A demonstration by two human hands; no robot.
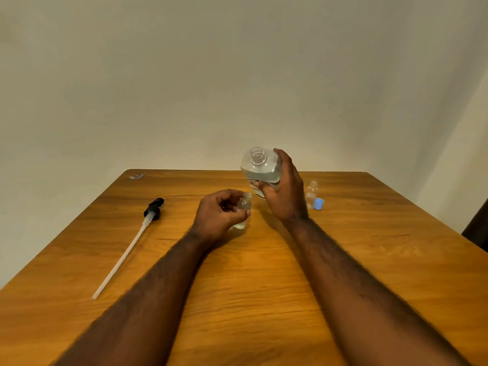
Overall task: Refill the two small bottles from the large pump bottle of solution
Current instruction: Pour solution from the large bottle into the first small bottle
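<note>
Your left hand [219, 215] has its fingers curled round a small bottle [244, 206], low over the table [264, 286]. Your right hand [286, 192] is wrapped round the big bottle [261, 167], raised just beyond the small one, its neck open. Bring that neck right over the small mouth and tip slowly, holding the small bottle upright. The second small bottle [312, 192] and a blue cap [318, 203] sit just right of your right hand; the pump [154, 207] lies well left of your left hand. Your fingers hide the small bottle's side, so its level is hard to read, and I cannot tell whether its base touches the table
</note>
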